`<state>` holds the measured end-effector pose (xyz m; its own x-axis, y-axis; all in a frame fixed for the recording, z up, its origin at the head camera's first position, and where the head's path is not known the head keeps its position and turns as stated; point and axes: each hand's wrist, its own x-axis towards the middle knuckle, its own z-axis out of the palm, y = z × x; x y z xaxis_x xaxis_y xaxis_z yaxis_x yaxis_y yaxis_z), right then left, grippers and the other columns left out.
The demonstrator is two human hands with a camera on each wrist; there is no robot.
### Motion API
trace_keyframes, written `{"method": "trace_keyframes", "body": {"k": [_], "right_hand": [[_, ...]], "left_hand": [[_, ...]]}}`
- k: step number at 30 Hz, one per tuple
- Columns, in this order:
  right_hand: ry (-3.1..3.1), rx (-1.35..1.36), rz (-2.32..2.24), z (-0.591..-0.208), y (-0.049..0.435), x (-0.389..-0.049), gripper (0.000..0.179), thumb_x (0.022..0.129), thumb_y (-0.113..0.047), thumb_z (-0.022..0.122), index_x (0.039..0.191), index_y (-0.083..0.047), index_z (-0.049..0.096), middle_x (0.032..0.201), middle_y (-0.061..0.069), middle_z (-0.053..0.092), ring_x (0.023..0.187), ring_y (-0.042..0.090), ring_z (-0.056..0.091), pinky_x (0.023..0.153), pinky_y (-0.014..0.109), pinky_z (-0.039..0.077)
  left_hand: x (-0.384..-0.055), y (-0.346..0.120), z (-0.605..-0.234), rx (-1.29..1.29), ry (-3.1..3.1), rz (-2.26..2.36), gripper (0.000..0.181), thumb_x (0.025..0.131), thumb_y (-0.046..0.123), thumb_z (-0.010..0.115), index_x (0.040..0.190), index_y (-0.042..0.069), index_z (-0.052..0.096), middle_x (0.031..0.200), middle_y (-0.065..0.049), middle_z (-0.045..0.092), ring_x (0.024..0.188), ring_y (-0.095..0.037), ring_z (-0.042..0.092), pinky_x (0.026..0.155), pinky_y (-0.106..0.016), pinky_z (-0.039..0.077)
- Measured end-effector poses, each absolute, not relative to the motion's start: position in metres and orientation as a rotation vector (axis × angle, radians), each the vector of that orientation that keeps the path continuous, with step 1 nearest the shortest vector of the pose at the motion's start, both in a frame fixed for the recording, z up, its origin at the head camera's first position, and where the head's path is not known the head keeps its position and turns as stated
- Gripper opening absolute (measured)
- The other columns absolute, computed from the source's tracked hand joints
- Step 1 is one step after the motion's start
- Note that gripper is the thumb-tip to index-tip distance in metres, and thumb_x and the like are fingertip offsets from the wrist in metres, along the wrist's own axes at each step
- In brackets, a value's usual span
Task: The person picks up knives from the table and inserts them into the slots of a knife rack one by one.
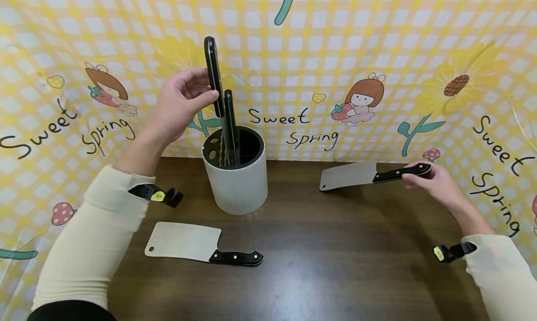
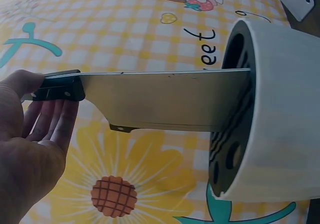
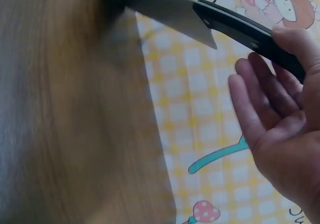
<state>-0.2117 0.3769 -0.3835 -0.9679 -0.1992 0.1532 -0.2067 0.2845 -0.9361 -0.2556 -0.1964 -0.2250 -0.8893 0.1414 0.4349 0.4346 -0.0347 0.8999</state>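
Note:
My left hand [image 1: 180,101] pinches the black handle of a kitchen knife [image 1: 213,73] between thumb and fingers. Its broad blade [image 2: 160,101] stands upright, with the lower end inside a white round knife block [image 1: 245,190]. Close beside it, a second black-handled knife [image 1: 229,108] stands lower in the same block. Over on the right, my right hand [image 1: 440,185] grips a cleaver [image 1: 350,175] near the end of its black handle. That blade points left, close over the table; in the right wrist view the thumb lies on top of the handle [image 3: 245,31].
Another cleaver [image 1: 184,240] lies flat on the brown table [image 1: 302,265], in front of the knife block, its handle to the right. A yellow checked cloth [image 1: 293,69] with printed figures hangs behind the table and at both sides. The block's top has holes and a wide opening.

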Motion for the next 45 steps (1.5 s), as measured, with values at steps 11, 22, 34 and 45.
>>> {"method": "trace_keyframes", "body": {"k": [11, 22, 34, 45], "right_hand": [[-1.878, 0.508, 2.312, -0.367, 0.358, -0.210, 0.023, 0.096, 0.019, 0.054, 0.100, 0.002, 0.067, 0.095, 0.008, 0.076, 0.081, 0.016, 0.075, 0.075, 0.026, 0.061], [-1.875, 0.526, 2.234, -0.348, 0.341, -0.201, 0.023, 0.094, 0.020, 0.056, 0.098, 0.000, 0.067, 0.091, 0.007, 0.076, 0.082, 0.013, 0.073, 0.072, 0.022, 0.060], [-1.883, 0.544, 2.176, -0.327, 0.330, -0.194, 0.021, 0.094, 0.018, 0.058, 0.102, 0.000, 0.066, 0.094, 0.007, 0.076, 0.085, 0.012, 0.072, 0.069, 0.019, 0.059], [-1.858, 0.571, 2.153, -0.307, 0.319, -0.185, 0.021, 0.093, 0.019, 0.059, 0.103, 0.002, 0.066, 0.090, 0.007, 0.074, 0.076, 0.013, 0.068, 0.065, 0.020, 0.057]], "left_hand": [[-0.256, -0.199, -0.241, -0.573, -2.149, -1.964, 0.035, 0.094, -0.003, 0.068, 0.128, 0.001, 0.060, 0.113, -0.004, 0.063, 0.102, -0.014, 0.063, 0.084, -0.017, 0.055], [-0.252, -0.201, -0.256, -0.587, -2.251, -1.877, 0.035, 0.095, -0.002, 0.067, 0.128, 0.003, 0.057, 0.114, 0.000, 0.061, 0.102, -0.014, 0.062, 0.085, -0.017, 0.054], [-0.253, -0.201, -0.270, -0.611, -2.320, -1.820, 0.032, 0.094, -0.003, 0.068, 0.125, 0.000, 0.057, 0.110, 0.002, 0.063, 0.099, -0.013, 0.063, 0.086, -0.018, 0.054], [-0.253, -0.204, -0.285, -0.578, -2.419, -1.807, 0.039, 0.094, -0.003, 0.068, 0.129, -0.002, 0.053, 0.112, 0.002, 0.060, 0.100, -0.011, 0.062, 0.083, -0.017, 0.055]]}}
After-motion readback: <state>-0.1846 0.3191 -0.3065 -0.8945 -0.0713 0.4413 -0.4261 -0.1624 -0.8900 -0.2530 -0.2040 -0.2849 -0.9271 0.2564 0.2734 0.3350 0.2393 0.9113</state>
